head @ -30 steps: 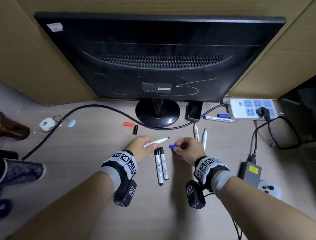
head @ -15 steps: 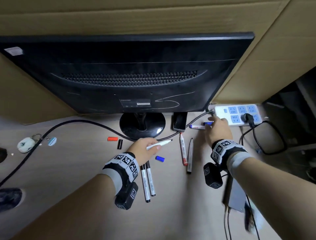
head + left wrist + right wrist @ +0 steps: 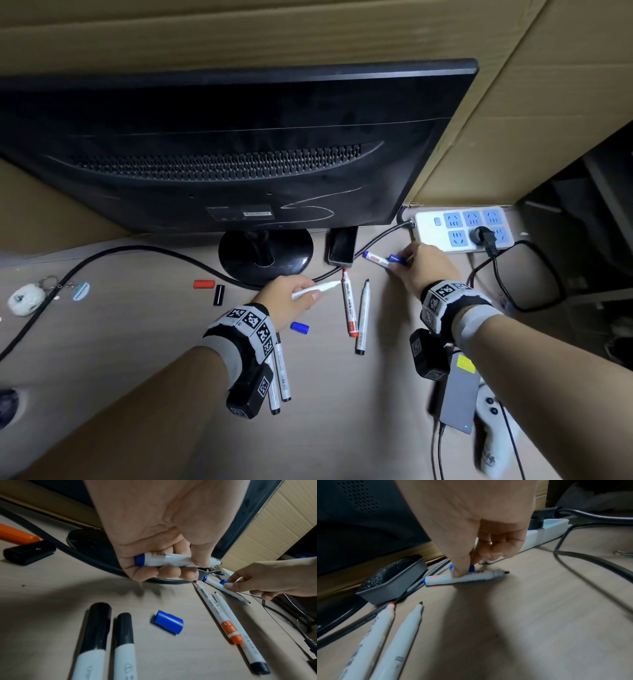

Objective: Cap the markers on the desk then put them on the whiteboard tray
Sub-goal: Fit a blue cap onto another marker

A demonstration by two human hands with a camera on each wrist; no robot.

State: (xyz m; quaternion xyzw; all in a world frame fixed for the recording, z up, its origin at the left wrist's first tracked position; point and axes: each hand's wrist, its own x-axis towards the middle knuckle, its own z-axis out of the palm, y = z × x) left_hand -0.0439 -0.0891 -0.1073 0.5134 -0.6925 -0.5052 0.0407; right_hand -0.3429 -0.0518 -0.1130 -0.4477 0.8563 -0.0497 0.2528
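My left hand (image 3: 306, 294) grips an uncapped blue-ended white marker (image 3: 173, 560), tip pointing right. My right hand (image 3: 399, 265) is at the back right by the power strip, where thumb and fingers pinch a small blue cap (image 3: 471, 568) that lies against another uncapped blue marker (image 3: 464, 578) on the desk. A loose blue cap (image 3: 300, 327) lies between my hands. An uncapped red marker (image 3: 348, 306) and an uncapped black marker (image 3: 363, 317) lie side by side. Two capped black markers (image 3: 280, 375) lie partly under my left wrist.
A red cap (image 3: 203, 284) and a black cap (image 3: 219, 294) lie left of the monitor stand (image 3: 265, 258). A grey eraser (image 3: 342, 245), a thick black cable (image 3: 137, 251), the power strip (image 3: 462, 229) and a grey power adapter (image 3: 457, 394) crowd the back and right.
My right hand has left the first blue cap on the desk, reached back right to the marker by the power strip, and closed on the cap there. The left hand keeps its marker.
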